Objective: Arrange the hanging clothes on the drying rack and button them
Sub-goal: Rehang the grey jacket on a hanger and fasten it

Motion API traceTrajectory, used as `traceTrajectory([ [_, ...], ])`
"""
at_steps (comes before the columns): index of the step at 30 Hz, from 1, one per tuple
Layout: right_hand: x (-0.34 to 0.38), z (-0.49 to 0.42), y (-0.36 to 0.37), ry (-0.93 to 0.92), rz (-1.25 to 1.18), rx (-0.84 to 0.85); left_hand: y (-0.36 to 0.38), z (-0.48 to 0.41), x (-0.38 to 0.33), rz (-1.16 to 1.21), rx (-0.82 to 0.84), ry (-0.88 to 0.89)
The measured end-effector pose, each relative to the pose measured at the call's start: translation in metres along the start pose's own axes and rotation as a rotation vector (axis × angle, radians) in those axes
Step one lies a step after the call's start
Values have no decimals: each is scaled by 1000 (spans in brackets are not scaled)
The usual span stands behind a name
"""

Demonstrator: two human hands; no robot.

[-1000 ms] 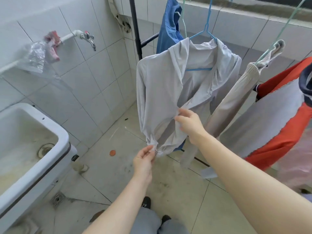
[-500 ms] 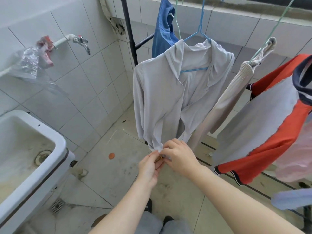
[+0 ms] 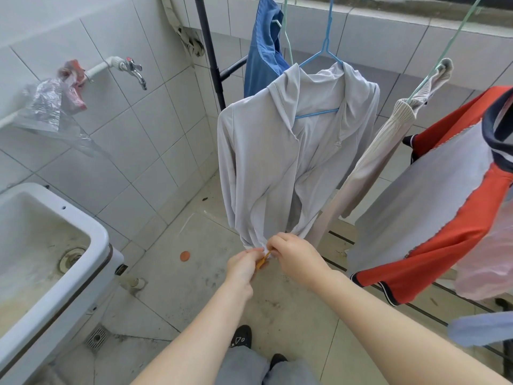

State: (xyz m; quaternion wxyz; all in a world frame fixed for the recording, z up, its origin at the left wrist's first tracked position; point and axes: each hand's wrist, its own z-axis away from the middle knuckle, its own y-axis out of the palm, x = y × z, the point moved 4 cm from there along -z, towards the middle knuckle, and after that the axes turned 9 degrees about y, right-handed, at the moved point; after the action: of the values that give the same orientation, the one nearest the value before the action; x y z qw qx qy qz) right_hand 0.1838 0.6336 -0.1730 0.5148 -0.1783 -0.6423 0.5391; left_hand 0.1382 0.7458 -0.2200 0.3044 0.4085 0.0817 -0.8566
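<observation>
A light grey hooded jacket (image 3: 277, 168) hangs on a blue hanger (image 3: 323, 56) from the drying rack, whose black pole (image 3: 208, 51) stands behind it. Both my hands meet at the jacket's bottom hem. My left hand (image 3: 243, 266) pinches the hem's left side, with a small yellow-orange piece (image 3: 262, 261) showing between the fingers. My right hand (image 3: 294, 257) pinches the hem's right side, fingers curled over the fabric. The jacket's front hangs open above my hands.
A blue garment (image 3: 263, 51) hangs behind the jacket. To the right hang a beige ribbed sweater (image 3: 388, 151) on a green hanger and a red, grey and navy top (image 3: 433, 212). A white sink (image 3: 55, 245) and a wall tap (image 3: 133, 70) are at left. Rack bars cross the floor at right.
My right hand dropped from the jacket's mid-front to the bottom hem and joined my left hand there. Both now pinch the hem together.
</observation>
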Motion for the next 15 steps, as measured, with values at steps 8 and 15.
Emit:
traceTrajectory([
  [8,-10,-4,-2,183,-346,-31,0,3,0,81,114,-11],
  [15,-15,-6,1,307,-375,33,0,3,-2,21,166,82],
])
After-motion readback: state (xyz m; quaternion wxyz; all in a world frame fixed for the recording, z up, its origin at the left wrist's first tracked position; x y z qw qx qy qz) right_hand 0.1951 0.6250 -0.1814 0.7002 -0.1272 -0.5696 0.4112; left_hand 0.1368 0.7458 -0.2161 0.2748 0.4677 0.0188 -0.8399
